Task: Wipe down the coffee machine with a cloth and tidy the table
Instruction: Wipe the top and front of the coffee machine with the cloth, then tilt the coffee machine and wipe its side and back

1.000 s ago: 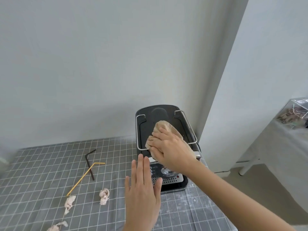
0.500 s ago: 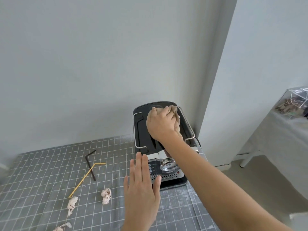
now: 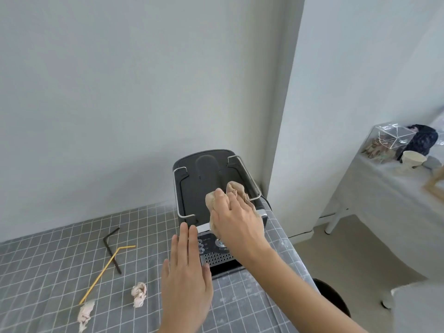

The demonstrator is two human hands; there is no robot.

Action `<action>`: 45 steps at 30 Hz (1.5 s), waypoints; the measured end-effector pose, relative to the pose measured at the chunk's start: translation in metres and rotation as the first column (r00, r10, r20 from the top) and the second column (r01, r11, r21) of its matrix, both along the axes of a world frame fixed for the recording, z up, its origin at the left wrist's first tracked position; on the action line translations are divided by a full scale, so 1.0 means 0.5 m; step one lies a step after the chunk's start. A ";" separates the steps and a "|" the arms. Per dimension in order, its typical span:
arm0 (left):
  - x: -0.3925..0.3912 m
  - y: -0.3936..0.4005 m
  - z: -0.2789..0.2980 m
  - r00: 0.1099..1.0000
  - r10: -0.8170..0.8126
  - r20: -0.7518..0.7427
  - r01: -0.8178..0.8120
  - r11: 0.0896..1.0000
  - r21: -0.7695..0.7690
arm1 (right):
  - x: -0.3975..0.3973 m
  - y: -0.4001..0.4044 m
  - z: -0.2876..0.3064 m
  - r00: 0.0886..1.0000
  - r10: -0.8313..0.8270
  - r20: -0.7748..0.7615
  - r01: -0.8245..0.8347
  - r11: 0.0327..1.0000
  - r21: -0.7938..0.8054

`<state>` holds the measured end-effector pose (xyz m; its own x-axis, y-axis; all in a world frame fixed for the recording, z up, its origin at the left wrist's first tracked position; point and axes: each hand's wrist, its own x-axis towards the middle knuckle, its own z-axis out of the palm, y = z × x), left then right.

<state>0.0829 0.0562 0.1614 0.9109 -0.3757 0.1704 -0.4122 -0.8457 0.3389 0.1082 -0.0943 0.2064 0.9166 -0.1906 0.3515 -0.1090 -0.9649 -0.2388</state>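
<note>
Coffee machine point(image 3: 192, 188) top matt black plastic, rails shiny metal; cloth point(image 3: 236, 189) soft, crumpled beige fabric; tablecloth point(image 3: 48, 260) matt woven.

Right hand point(image 3: 236, 218) pressing cloth point(image 3: 236, 188) on coffee machine point(image 3: 192, 188) top, left hand point(image 3: 186, 280) flat — perhaps hovering

Plain pale walls point(image 3: 120, 92) meet at a corner, with beige floor point(image 3: 348, 236) beside a white-draped side table point(image 3: 384, 200).

No text, label or number is legible anywhere, including the coffee machine point(image 3: 192, 188).
</note>
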 end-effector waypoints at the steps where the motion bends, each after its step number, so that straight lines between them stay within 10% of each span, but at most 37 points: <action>1: 0.000 0.000 0.002 1.000 -0.002 0.001 0.002 1.000 -0.003 | -0.017 -0.014 -0.008 0.996 0.051 0.069 -0.054 0.998 0.041; 8: 0.000 -0.003 0.008 1.000 -0.027 0.014 0.027 1.000 0.007 | -0.127 -0.107 0.000 0.932 0.321 0.170 -0.347 0.924 0.159; 14: -0.001 -0.002 0.010 1.000 -0.022 0.004 0.022 1.000 0.007 | -0.186 -0.166 0.032 0.974 -0.137 0.178 0.046 0.896 0.441; 21: -0.005 -0.006 0.005 1.000 -0.012 0.020 0.012 1.000 0.001 | -0.151 -0.080 -0.002 0.970 0.206 0.131 -0.238 0.914 0.329; 25: -0.001 -0.010 0.007 1.000 0.004 0.023 -0.005 1.000 0.023 | -0.170 -0.117 -0.006 0.986 0.027 0.163 -0.102 0.875 0.473; 33: -0.007 -0.030 0.009 0.998 0.068 0.008 -0.069 0.997 0.041 | -0.232 -0.145 -0.210 0.977 0.051 -0.208 0.044 0.903 0.427; 45: -0.014 -0.037 -0.002 0.995 0.100 -0.009 -0.100 0.995 0.017 | -0.255 -0.102 -0.411 0.629 0.177 -0.757 -0.045 0.980 0.192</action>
